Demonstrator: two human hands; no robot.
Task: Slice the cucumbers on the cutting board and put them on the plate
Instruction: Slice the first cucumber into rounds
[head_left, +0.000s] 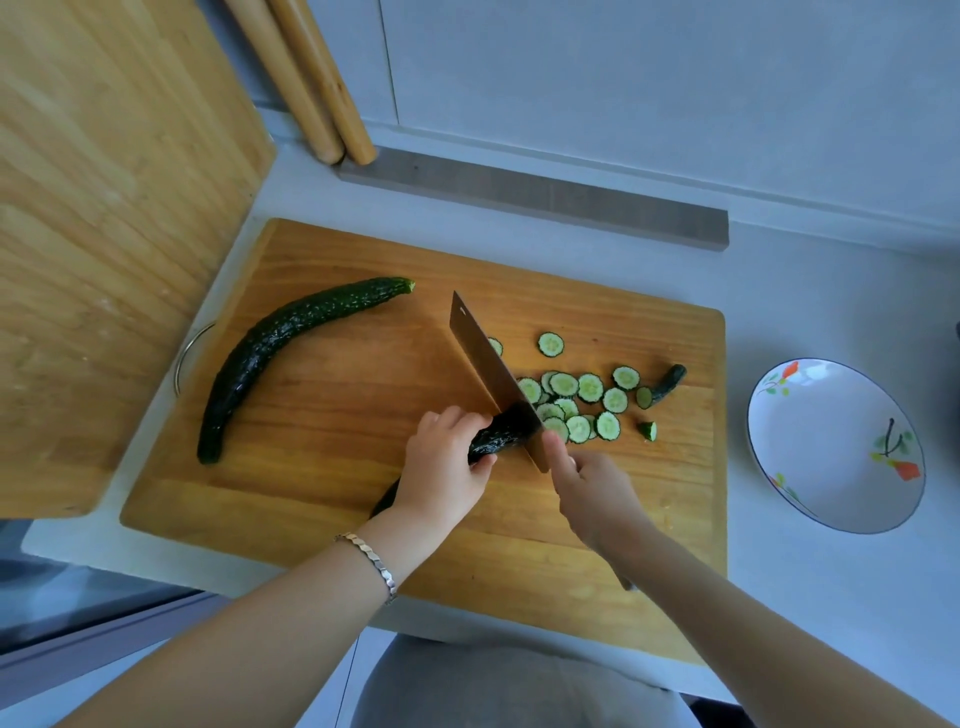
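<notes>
While on one board (332, 415), two cucumbers (280, 332) (504, 432), one cleaver (483, 358); one plate (831, 441).

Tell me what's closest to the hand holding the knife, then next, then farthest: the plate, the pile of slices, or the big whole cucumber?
1. Pile of slices: just past the right hand, beside the knife.
2. Plate: off the board, to the right.
3. Whole cucumber: across the board, on the left side.

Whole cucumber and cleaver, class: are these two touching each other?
Apart. The head view shows a strip of bare cutting board between the whole cucumber and the cleaver.
</notes>
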